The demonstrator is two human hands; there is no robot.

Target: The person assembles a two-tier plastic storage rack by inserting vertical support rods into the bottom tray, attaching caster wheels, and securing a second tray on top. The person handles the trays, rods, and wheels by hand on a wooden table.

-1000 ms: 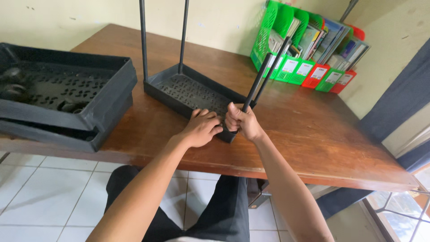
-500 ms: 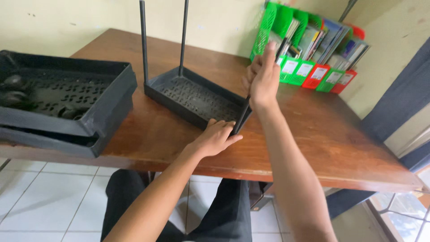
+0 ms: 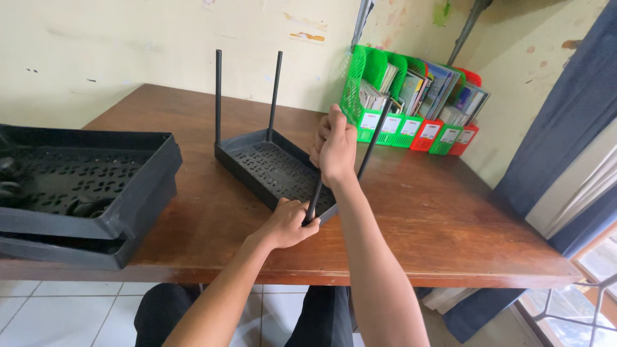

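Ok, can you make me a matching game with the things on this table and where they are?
Things:
1. stacked black trays
2. green and red file boxes
3. left hand
4. right hand

Places:
A. high on a slanted black rod
B. left end of the table
C. near corner of the small black tray
D. against the back wall

Pairs: 1-B, 2-D, 3-C, 4-A

You are handling a black perforated tray [image 3: 276, 170] with black rods [image 3: 217, 96]. Green and red file boxes [image 3: 411, 122] are lining the brown wooden worktop [image 3: 418, 218].
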